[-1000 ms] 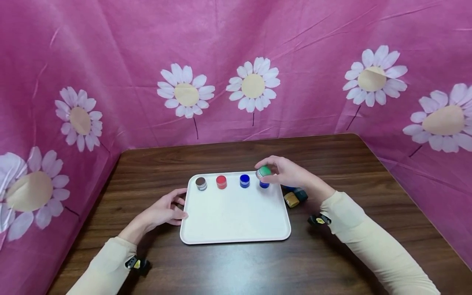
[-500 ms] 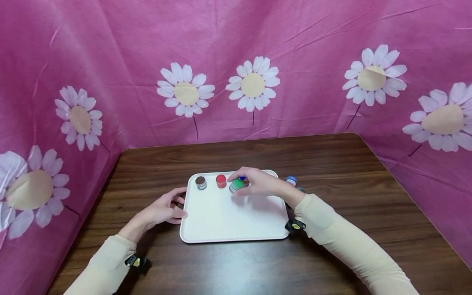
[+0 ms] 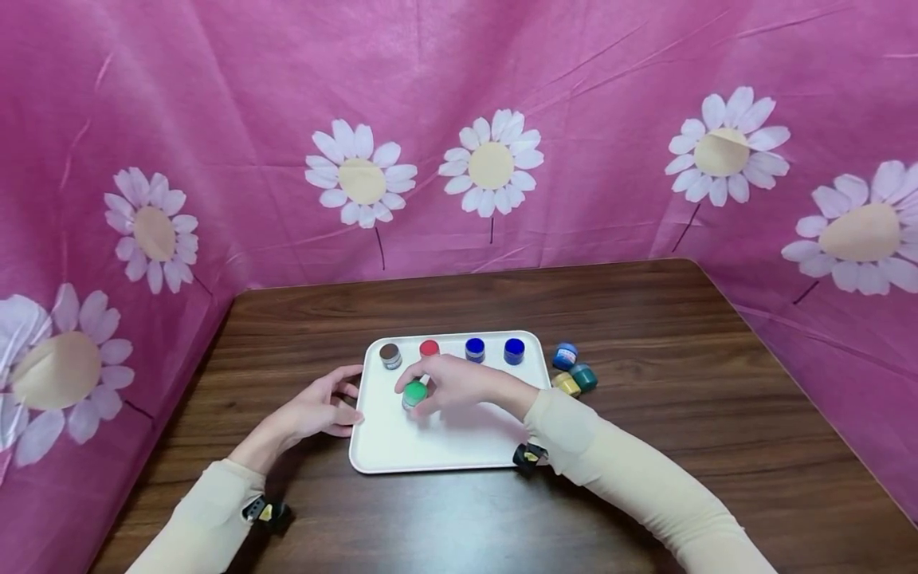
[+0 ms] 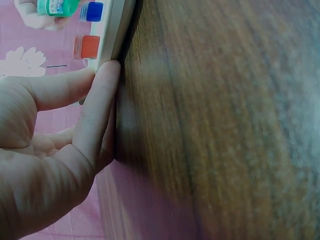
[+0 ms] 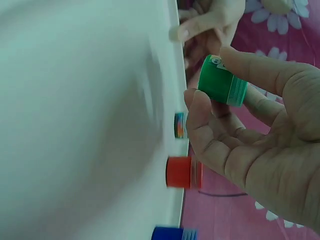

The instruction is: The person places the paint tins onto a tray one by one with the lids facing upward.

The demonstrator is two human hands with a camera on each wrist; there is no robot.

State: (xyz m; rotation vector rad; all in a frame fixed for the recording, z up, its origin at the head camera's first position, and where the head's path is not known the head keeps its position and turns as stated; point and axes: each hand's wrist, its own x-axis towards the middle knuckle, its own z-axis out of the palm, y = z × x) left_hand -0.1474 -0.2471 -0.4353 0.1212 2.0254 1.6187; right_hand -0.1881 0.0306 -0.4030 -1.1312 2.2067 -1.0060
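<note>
My right hand (image 3: 452, 381) pinches a small green paint jar (image 3: 414, 393) between thumb and fingers, above the left half of the white tray (image 3: 459, 442). The right wrist view shows the jar (image 5: 220, 82) held off the tray surface, a bit of label visible. My left hand (image 3: 319, 406) grips the tray's left edge, thumb on the rim and fingers along the side. Along the far side of the tray stand a brown jar (image 3: 390, 355), a partly covered red jar (image 3: 429, 348) and two blue jars, the left one (image 3: 475, 349) and the right one (image 3: 514, 351).
Beside the tray's right edge, on the wooden table (image 3: 681, 359), lie another blue jar (image 3: 565, 355), a dark green jar (image 3: 584, 376) and a yellow jar (image 3: 566, 384). A pink flowered cloth (image 3: 574, 96) hangs around the table's back and sides.
My right hand has carried the green jar leftward and nearer, from over the right blue jar to in front of the brown and red jars. The left hand stays at the tray edge.
</note>
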